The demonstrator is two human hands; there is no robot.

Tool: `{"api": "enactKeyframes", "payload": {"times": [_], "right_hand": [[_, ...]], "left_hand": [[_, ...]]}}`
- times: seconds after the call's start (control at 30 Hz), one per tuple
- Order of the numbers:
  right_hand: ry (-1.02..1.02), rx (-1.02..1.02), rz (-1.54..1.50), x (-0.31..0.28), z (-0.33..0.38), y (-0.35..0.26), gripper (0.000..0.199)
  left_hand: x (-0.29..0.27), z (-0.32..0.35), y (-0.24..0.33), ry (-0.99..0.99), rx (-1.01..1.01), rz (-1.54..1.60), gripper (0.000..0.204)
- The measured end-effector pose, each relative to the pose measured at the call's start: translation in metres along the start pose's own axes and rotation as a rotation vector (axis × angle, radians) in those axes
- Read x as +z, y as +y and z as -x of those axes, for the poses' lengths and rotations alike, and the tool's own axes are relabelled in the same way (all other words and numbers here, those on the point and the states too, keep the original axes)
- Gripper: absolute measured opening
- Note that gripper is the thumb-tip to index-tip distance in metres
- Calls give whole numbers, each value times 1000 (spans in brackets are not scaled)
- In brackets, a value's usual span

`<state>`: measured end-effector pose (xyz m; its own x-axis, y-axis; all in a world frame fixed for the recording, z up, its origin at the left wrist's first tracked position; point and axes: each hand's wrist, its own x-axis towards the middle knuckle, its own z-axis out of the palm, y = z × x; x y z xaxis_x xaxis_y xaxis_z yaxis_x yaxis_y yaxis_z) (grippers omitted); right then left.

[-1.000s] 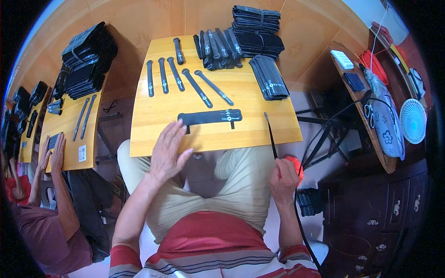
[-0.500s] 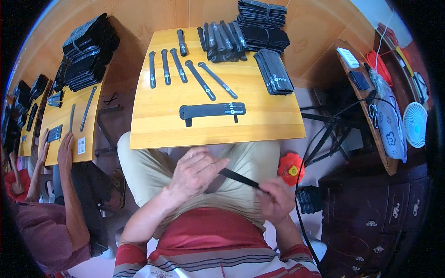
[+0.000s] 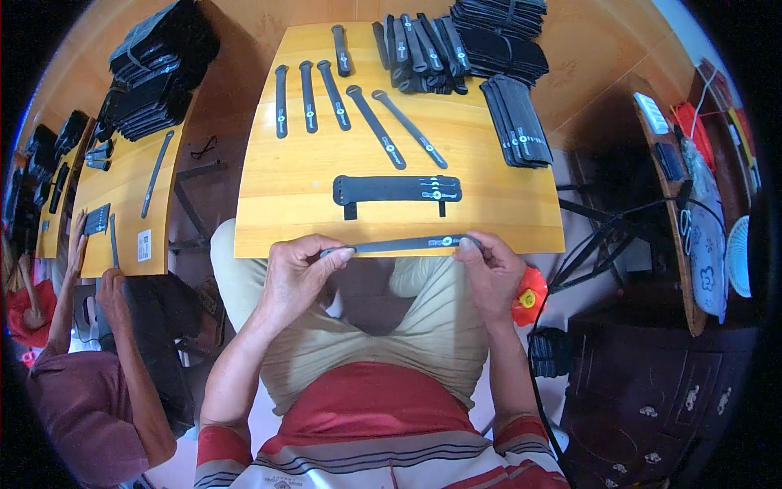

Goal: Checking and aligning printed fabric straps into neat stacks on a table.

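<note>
A narrow black strap (image 3: 391,245) with a pale printed mark is stretched level at the near table edge. My left hand (image 3: 300,273) pinches its left end between thumb and fingers, and my right hand (image 3: 492,275) pinches the marked right end. Just beyond it on the wooden table (image 3: 273,220) lies a wide black stack of straps (image 3: 387,190), with two short dark tabs poking out on its near side. Farther back, several single straps, such as this slanted strap (image 3: 376,129), lie spread out with rounded loop ends pointing away.
At the back right are a heap of straps (image 3: 423,53), tied black bundles (image 3: 505,57) and a fanned stack (image 3: 517,122). To the left, a co-worker's hand (image 3: 112,293) holds another strap at a neighbouring table (image 3: 155,208). A red flower-shaped object (image 3: 529,297) and a dark cabinet (image 3: 652,383) are right.
Both hands have risen to the table edge, the right one most. The strap has gone from slanting over my lap to level, its printed side now showing. The view has shifted slightly.
</note>
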<state>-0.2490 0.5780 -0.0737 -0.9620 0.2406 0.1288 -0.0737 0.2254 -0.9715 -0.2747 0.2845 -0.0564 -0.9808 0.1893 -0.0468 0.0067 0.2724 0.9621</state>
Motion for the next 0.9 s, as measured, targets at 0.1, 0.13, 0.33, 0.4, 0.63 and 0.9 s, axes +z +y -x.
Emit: {"api": "enactKeyframes", "payload": {"times": [0.1, 0.13, 0.33, 0.4, 0.63, 0.9], "right_hand": [[46, 97, -24, 8, -18, 3, 17], [44, 70, -12, 8, -24, 3, 17], [30, -76, 151, 14, -52, 6, 17], [24, -93, 201, 17, -59, 8, 17], [32, -149, 416, 21, -76, 20, 16], [84, 1, 294, 22, -77, 29, 15]], "left_hand": [[-1, -15, -3, 33, -55, 62, 16], [-3, -21, -5, 50, 14, 31, 16], [-4, -52, -10, 142, -77, -23, 16], [-4, -61, -9, 97, -130, -44, 15], [-11, -79, -16, 9, -223, -8, 15], [-13, -86, -14, 23, -318, 24, 10]]}}
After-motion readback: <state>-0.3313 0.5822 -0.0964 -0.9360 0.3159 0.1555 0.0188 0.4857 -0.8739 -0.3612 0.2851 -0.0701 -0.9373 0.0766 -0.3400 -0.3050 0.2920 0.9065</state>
